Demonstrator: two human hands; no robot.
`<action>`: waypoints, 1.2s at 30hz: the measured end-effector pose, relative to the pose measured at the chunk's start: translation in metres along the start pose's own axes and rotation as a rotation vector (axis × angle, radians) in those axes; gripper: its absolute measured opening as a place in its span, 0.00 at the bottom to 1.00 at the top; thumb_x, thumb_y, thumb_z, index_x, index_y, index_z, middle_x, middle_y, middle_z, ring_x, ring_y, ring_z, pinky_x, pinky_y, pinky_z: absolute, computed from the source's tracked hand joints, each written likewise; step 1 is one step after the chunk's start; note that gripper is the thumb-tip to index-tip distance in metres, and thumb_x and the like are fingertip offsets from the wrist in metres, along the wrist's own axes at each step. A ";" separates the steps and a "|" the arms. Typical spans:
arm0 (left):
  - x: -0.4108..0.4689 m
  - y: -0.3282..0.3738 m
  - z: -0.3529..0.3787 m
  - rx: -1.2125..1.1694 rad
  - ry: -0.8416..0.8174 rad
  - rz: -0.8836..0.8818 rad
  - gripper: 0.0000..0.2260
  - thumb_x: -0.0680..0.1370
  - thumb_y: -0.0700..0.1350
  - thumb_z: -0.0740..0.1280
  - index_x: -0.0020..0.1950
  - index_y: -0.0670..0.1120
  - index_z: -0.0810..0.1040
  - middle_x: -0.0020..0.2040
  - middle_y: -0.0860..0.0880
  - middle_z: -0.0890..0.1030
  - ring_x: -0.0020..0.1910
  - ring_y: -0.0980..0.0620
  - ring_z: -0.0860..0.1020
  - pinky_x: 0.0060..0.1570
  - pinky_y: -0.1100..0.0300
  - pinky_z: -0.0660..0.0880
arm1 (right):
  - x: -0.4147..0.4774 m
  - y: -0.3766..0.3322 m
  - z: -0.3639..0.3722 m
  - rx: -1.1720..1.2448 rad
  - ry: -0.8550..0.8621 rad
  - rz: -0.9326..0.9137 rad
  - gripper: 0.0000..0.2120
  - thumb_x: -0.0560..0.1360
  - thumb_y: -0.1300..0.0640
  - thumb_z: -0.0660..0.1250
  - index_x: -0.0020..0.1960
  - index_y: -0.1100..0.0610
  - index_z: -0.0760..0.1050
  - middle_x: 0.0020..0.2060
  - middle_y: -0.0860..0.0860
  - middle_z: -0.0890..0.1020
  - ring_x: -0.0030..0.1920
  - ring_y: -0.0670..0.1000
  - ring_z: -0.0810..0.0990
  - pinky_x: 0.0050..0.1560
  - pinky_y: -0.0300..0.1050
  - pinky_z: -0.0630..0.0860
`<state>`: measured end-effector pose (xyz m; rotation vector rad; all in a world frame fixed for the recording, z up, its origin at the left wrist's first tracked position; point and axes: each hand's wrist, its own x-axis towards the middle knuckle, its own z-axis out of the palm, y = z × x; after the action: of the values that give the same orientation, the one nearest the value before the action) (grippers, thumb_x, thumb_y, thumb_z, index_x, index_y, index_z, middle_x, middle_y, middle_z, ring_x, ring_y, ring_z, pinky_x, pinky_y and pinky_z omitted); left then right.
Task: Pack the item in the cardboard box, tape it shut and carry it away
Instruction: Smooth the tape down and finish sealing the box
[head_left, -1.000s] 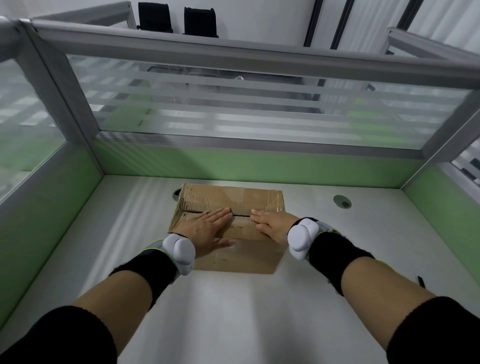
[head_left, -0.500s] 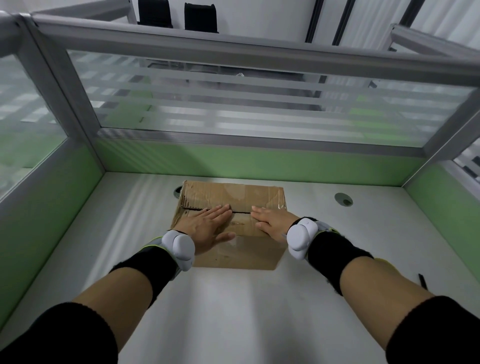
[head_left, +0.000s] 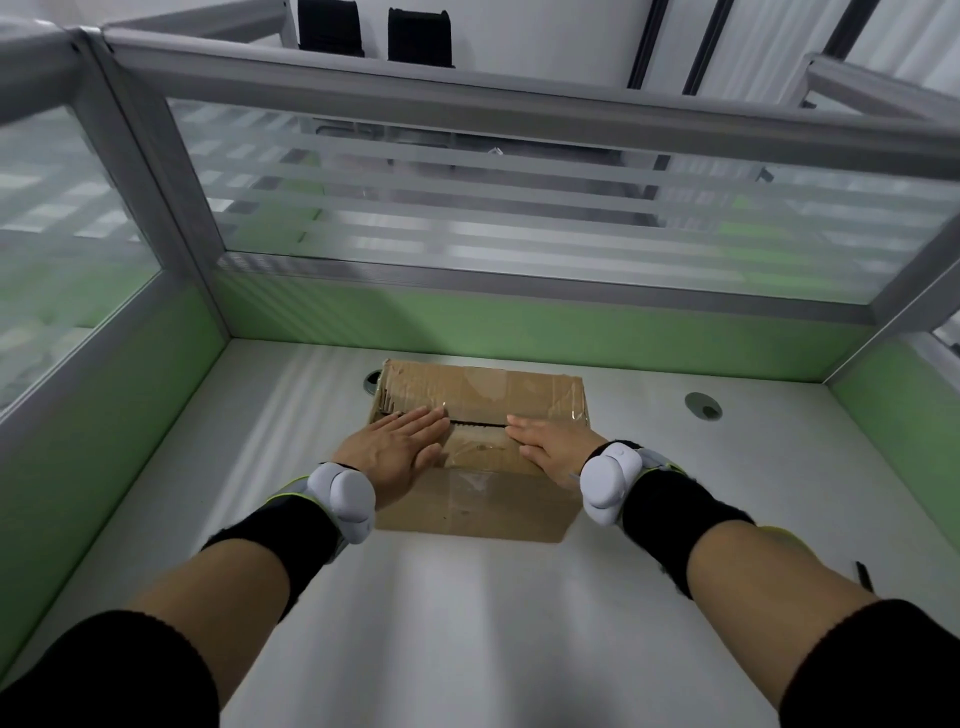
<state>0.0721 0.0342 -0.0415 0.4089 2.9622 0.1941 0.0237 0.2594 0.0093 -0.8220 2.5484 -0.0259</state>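
A brown cardboard box (head_left: 483, 389) sits on the white desk (head_left: 467, 623), its top flaps folded down with a dark seam running between them. Old clear tape shines on the top and front face. My left hand (head_left: 395, 449) lies flat on the near flap at the left, fingers together and pointing right. Flat on the right side of the same flap rests my right hand (head_left: 553, 447), fingers pointing left. Both palms press on the cardboard without gripping it. Whatever is inside the box is hidden.
Green and frosted-glass partitions (head_left: 519, 322) wall in the desk at the back, left and right. One cable hole (head_left: 703, 405) lies right of the box, another (head_left: 372, 382) peeks out behind its left corner. A small dark object (head_left: 863, 574) lies near my right forearm.
The view has tilted slightly, so the box sits a little higher in frame. My hands stay flat on the flaps in nearly the same places.
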 end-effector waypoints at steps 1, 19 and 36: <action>0.000 0.000 0.001 0.002 0.001 -0.002 0.22 0.82 0.53 0.44 0.76 0.51 0.48 0.77 0.55 0.46 0.76 0.57 0.45 0.75 0.60 0.44 | 0.002 -0.005 0.000 -0.002 0.000 -0.013 0.22 0.82 0.58 0.49 0.76 0.55 0.55 0.77 0.47 0.53 0.76 0.46 0.55 0.70 0.37 0.49; -0.012 -0.021 -0.013 0.017 0.034 -0.056 0.24 0.81 0.55 0.47 0.76 0.49 0.52 0.77 0.53 0.51 0.76 0.57 0.49 0.73 0.64 0.45 | 0.000 -0.001 -0.004 -0.032 -0.029 -0.016 0.22 0.82 0.59 0.49 0.76 0.55 0.54 0.77 0.49 0.52 0.77 0.46 0.54 0.74 0.39 0.49; -0.021 -0.018 -0.011 -0.138 0.036 -0.080 0.24 0.82 0.51 0.50 0.75 0.44 0.53 0.78 0.49 0.50 0.76 0.55 0.47 0.72 0.66 0.43 | 0.010 -0.025 -0.002 -0.031 0.001 -0.038 0.22 0.82 0.58 0.49 0.76 0.56 0.55 0.77 0.49 0.53 0.77 0.47 0.54 0.73 0.40 0.51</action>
<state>0.0856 0.0097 -0.0303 0.2717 2.9700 0.3974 0.0293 0.2329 0.0101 -0.8828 2.5404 0.0015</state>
